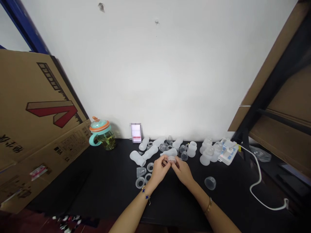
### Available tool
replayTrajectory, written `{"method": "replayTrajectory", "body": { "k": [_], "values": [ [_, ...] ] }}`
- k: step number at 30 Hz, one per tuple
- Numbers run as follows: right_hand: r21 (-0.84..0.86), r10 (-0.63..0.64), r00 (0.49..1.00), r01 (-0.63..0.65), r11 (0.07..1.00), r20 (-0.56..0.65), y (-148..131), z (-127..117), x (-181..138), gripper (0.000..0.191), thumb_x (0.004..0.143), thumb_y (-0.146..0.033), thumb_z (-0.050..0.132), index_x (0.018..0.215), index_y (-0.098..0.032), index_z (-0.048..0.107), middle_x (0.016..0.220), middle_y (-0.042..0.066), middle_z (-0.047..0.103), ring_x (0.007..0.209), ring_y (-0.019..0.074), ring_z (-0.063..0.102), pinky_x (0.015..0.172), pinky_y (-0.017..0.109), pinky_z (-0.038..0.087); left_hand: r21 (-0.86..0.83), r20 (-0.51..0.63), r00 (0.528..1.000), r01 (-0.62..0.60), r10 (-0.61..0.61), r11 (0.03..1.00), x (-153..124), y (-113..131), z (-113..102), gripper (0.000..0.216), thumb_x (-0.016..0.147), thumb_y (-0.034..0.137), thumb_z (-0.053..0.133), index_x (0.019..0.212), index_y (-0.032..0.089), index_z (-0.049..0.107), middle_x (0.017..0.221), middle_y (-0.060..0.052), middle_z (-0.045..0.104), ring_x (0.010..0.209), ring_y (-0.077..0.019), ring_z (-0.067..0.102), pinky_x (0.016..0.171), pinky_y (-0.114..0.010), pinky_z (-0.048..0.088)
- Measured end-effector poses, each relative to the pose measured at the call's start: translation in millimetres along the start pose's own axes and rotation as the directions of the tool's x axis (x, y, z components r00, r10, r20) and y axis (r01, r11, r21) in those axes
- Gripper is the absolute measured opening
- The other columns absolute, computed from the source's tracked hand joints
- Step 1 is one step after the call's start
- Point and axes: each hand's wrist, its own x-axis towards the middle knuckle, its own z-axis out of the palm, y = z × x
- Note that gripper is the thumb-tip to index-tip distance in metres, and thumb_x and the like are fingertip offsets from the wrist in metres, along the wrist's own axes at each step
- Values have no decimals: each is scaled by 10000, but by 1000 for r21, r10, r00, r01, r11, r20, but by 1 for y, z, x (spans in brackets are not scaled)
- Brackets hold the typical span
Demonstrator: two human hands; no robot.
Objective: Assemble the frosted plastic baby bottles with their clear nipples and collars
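Observation:
Over the black table, my left hand [160, 166] and my right hand [181, 168] meet at the fingertips. Both pinch a small translucent bottle collar ring [171, 159] from either side; fingers cover part of it. A frosted soft bottle [173, 152] lies just behind it. To the left are more frosted bottles [137, 158] lying on their sides, a clear cap [141, 172] and loose collar rings [140, 183]. Several clear caps [184, 156] sit behind my right hand, near an upright bottle [192, 149]. Capped bottles [206, 158] stand at the right.
A teal-lidded glass jug [103, 134] stands at the left beside a large cardboard box [36, 129]. A phone [136, 132] leans against the wall. A clear dome cap [210, 183] lies at front right. Farther right are a power strip [228, 153] and white cable [259, 171].

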Motion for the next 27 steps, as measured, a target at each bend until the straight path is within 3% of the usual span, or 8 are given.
{"method": "replayTrajectory", "body": {
  "k": [5,12,16,27],
  "values": [
    [7,1,1000,-1,1000,4,-1,-1,1,237,949,-391,445,812,-219,530,674,-2,609,601,173,564,566,256,313,51,-38,999,21,-19,998,-1,1,0,226,861,388,606,816,169,640,678,17,593,602,-135,538,569,-228,400],
    [11,-2,1000,3,1000,-22,-1,0,-2,271,964,-414,412,795,-224,506,664,-1,592,589,175,552,563,258,318,80,0,1000,-28,28,996,-2,2,2,243,887,390,565,886,179,685,734,-16,663,597,-147,567,567,-233,424],
    [17,8,1000,-8,1000,-3,-2,0,-1,273,965,-408,404,784,-226,495,661,-1,591,588,174,549,565,258,317,104,-5,1000,-29,30,994,-1,-3,3,240,889,368,559,848,170,687,665,-1,611,571,-138,530,550,-227,399],
    [38,14,1000,-14,999,6,-6,-2,-2,239,970,-388,417,827,-226,520,693,1,627,616,177,579,571,252,332,122,-32,999,-6,10,993,-3,-2,3,223,869,363,564,735,185,561,616,39,504,565,-121,475,559,-219,360]
  ]
}}
